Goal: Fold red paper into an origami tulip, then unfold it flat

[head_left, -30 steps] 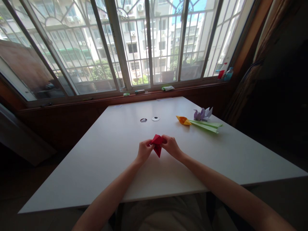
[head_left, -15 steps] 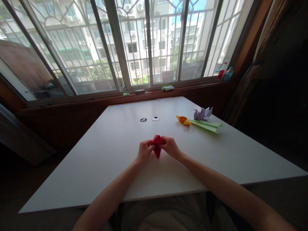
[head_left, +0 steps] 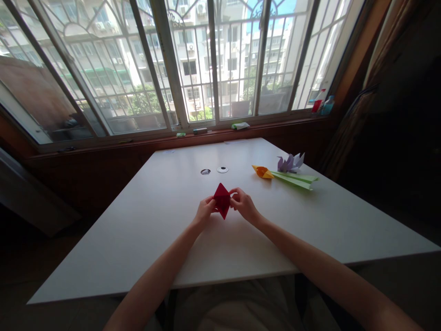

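Observation:
A red piece of folded origami paper (head_left: 222,201), now diamond-shaped with a crease across its middle, is held just above the white table. My left hand (head_left: 206,209) grips its left corner between thumb and fingers. At the opposite corner, my right hand (head_left: 243,204) has its thumb and bent index finger on the paper's edge. The underside of the paper is hidden.
To the right lie a yellow-orange paper boat (head_left: 262,172), a light green paper plane (head_left: 296,179) and a purple folded paper figure (head_left: 291,162). Two round fittings (head_left: 222,169) sit in the white tabletop (head_left: 138,225). Beyond is a windowsill (head_left: 155,139) with small items.
The red paper has turned from a narrow, partly opened shape to a flatter diamond and moved slightly away from me. My right hand's fingers have loosened and shifted at its edge.

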Available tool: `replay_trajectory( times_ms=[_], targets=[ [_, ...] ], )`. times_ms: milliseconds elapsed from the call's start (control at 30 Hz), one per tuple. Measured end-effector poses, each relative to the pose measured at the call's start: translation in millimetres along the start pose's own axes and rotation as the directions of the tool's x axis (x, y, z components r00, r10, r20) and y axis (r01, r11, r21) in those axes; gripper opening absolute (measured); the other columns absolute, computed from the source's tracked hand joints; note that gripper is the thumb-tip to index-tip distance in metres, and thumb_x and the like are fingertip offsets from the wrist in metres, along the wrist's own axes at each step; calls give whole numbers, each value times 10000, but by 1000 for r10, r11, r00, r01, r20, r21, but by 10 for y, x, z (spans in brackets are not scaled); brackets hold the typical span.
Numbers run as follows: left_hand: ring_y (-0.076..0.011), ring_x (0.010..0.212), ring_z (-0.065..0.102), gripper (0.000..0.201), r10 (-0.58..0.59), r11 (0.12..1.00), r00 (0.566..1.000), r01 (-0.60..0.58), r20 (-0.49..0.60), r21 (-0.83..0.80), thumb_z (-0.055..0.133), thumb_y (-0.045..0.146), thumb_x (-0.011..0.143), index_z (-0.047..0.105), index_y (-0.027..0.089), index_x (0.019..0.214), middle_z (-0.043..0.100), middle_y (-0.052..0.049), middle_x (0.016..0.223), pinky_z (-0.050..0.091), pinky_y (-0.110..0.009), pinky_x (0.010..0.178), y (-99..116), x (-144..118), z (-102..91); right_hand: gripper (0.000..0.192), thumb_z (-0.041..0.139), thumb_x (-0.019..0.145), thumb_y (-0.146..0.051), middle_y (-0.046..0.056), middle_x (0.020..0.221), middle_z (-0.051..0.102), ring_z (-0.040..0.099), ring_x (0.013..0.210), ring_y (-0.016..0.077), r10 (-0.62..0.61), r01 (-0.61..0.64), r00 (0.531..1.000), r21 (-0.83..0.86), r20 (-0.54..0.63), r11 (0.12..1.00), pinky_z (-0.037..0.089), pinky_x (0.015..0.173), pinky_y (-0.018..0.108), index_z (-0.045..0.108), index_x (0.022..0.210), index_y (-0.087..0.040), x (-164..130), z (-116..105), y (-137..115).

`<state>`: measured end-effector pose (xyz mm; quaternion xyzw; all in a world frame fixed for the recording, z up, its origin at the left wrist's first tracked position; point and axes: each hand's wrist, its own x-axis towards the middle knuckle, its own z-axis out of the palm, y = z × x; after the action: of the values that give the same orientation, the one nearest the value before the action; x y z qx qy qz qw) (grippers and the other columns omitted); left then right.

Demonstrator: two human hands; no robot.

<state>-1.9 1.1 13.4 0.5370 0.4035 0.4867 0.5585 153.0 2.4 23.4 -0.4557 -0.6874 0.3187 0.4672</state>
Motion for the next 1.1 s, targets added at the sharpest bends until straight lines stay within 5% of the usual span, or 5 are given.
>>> replay_trajectory(
  times_ms=[200, 433, 600, 867, 1100],
  targets=[
    [-148, 697, 603, 298, -152, 986, 986, 156, 75, -58, 515, 380, 722, 607, 136, 866, 655, -76, 793, 453, -245, 612, -31, -3, -35, 106, 468, 720, -261, -63, 480, 503, 461, 408, 89, 16, -15, 1000, 50, -17, 999, 367, 415, 194, 419, 780, -189, 14, 14, 34],
    [-151, 705, 592, 382, -189, 979, 977, 195, 96, -53, 552, 452, 695, 591, 140, 910, 636, -82, 841, 432, -245, 593, -9, -20, -4, 33, 470, 717, -206, -66, 485, 489, 459, 438, 82, -55, 54, 998, -61, -18, 997, 355, 450, 185, 449, 738, -190, -15, 9, -2],
    [-146, 713, 573, 368, -118, 991, 984, 125, 137, -45, 634, 385, 651, 581, 131, 911, 613, -60, 809, 443, -257, 627, 30, -58, 35, 18, 483, 724, -184, -71, 482, 472, 428, 434, 71, -170, 163, 985, -214, -16, 963, 339, 464, 181, 498, 735, -187, -55, 12, -20],
    [-161, 733, 569, 344, -37, 997, 999, 38, 21, -69, 632, 362, 653, 547, 124, 887, 597, -56, 792, 468, -314, 664, 55, -39, 37, 91, 488, 770, -207, -19, 644, 562, 485, 524, 75, -305, 318, 948, -321, 91, 892, 382, 537, 194, 573, 800, -191, -34, 1, 52],
    [-134, 709, 528, 317, 231, 949, 963, -190, -142, 252, 620, 371, 656, 529, 147, 860, 558, -23, 782, 437, -269, 651, -20, 11, 4, 138, 536, 753, -254, 18, 820, 564, 527, 617, 88, -351, 429, 901, -408, 254, 806, 405, 561, 202, 581, 881, -227, -69, -10, 61]
  ],
)
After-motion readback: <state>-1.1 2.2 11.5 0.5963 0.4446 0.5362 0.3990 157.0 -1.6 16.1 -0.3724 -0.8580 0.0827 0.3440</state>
